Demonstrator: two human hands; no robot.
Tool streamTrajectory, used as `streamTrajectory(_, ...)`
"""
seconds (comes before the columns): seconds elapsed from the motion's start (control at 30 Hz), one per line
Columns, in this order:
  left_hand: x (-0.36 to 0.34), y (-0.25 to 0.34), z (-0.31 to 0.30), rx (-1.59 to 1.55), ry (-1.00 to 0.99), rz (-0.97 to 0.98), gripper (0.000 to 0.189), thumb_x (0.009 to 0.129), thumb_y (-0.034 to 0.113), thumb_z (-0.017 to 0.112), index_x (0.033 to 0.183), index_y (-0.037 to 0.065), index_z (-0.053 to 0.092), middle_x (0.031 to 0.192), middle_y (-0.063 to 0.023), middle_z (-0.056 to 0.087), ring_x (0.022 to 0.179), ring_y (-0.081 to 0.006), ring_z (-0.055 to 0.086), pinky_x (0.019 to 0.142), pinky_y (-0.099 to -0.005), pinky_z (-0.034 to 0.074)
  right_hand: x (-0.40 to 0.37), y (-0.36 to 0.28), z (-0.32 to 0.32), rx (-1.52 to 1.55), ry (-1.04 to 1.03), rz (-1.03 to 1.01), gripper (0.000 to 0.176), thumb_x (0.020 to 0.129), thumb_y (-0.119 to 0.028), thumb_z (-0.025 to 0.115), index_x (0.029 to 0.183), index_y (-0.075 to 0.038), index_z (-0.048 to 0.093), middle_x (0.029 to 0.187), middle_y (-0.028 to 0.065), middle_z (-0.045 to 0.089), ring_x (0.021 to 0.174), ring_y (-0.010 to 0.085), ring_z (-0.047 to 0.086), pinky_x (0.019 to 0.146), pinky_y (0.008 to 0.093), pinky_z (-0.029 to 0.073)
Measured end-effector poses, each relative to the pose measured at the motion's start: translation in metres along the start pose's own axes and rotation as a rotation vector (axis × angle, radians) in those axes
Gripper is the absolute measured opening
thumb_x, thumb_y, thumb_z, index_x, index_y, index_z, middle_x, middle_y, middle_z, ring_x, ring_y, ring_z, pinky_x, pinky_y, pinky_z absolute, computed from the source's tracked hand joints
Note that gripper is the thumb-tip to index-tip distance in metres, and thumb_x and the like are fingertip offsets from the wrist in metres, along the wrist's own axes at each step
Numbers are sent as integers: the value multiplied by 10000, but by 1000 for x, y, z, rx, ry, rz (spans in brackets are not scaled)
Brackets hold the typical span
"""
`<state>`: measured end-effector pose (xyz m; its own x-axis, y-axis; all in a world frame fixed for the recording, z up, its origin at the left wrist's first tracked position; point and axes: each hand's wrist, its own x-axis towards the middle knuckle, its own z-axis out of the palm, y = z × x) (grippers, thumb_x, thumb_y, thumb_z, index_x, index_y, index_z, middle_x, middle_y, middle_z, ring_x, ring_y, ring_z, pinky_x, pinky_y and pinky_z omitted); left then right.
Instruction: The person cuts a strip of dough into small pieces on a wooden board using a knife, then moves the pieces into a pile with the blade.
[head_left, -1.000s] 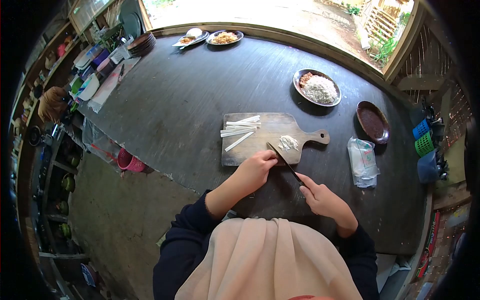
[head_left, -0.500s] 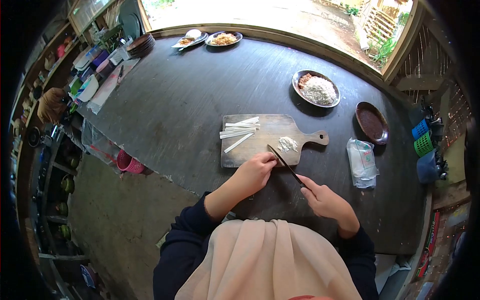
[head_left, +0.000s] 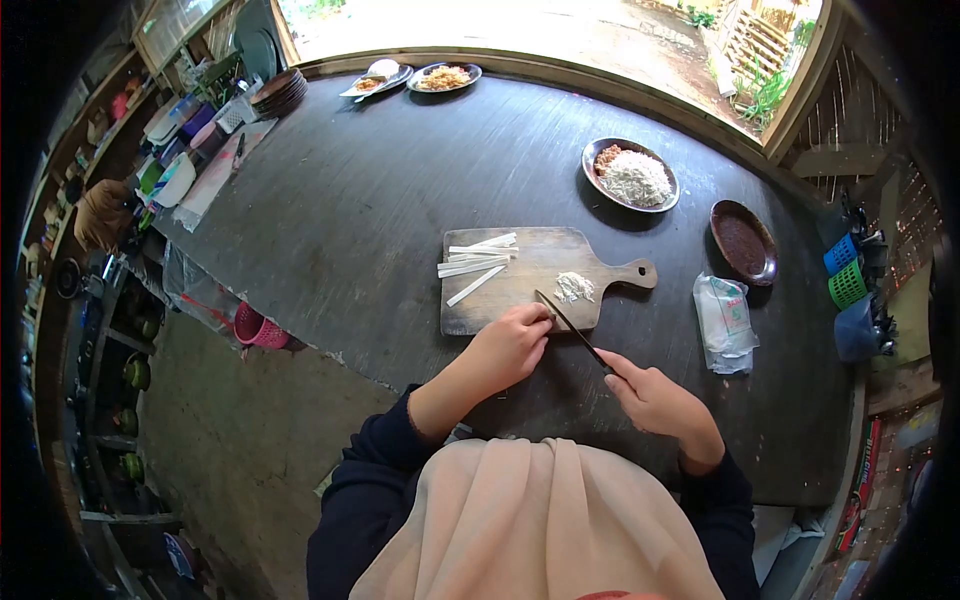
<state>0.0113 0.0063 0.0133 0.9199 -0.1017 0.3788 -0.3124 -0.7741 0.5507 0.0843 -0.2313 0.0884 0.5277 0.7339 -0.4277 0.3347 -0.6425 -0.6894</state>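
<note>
hands barely shifted in the last second — right hand (head_left: 657, 400) clenched on the knife (head_left: 572, 328) handle, blade slanting over the near edge of the cutting board (head_left: 545, 255); left hand (head_left: 510, 345) curled beside it, what it pins is hidden. chopped pile (head_left: 573, 287) just beyond, white strips (head_left: 478, 256) farther back — uncut.

Both arms reach forward out of dark sleeves, the left forearm bare. The left hand (head_left: 512, 345) lies knuckles-up, its fingers (head_left: 535, 318) curled under and bunched at the tips, the wrist straight. The right hand (head_left: 655, 400) sits nearer the body and apart from the left, closed in a grip with the forefinger stretched forward.
</note>
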Motion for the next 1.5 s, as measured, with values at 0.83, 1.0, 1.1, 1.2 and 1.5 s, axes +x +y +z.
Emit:
streamTrajectory(0.83, -2, 1, -1, -12, 2, 9, 238, 847, 66, 623, 1046, -59, 660, 1112, -179, 605, 1034, -329, 598, 923, -375, 481, 5, 4, 3, -29, 28, -14, 427, 1009, -225, 465, 1420, -119, 419, 712, 273, 606, 626, 405, 617, 644, 433, 482)
streamTrajectory(1.0, -1, 3, -1, -26, -10, -18, 227, 849, 51, 614, 1040, -63, 659, 1111, -182, 604, 1032, -332, 597, 924, -374, 479, 7, 4, 10, -6, 78, -51, 425, 1008, -218, 467, 1415, -105, 423, 698, 269, 605, 604, 403, 613, 630, 433, 479)
streamTrajectory(1.1, 1, 2, -3, -25, -11, -15, 226, 845, 42, 614, 1039, -65, 657, 1113, -184, 603, 1034, -333, 596, 923, -374, 480, 1, 4, 5, -17, 49, -48, 421, 1005, -208, 468, 1409, -97, 429, 696, 270, 605, 604, 409, 613, 625, 435, 478)
streamTrajectory(1.2, -2, 0, 0, -9, -6, 3, 231, 837, 29, 616, 1045, -64, 654, 1115, -185, 602, 1037, -334, 596, 924, -375, 481, 13, 17, 22, -2, 148, -158, 418, 1004, -201, 470, 1406, -95, 434, 673, 265, 594, 575, 400, 597, 614, 434, 474)
streamTrajectory(1.5, -3, -1, 1, 16, 2, 24, 228, 827, 8, 612, 1042, -54, 656, 1124, -180, 602, 1053, -338, 594, 929, -381, 482, 10, 5, 11, 35, 92, -89, 421, 1001, -203, 479, 1406, -101, 432, 684, 256, 600, 574, 391, 601, 606, 425, 476)
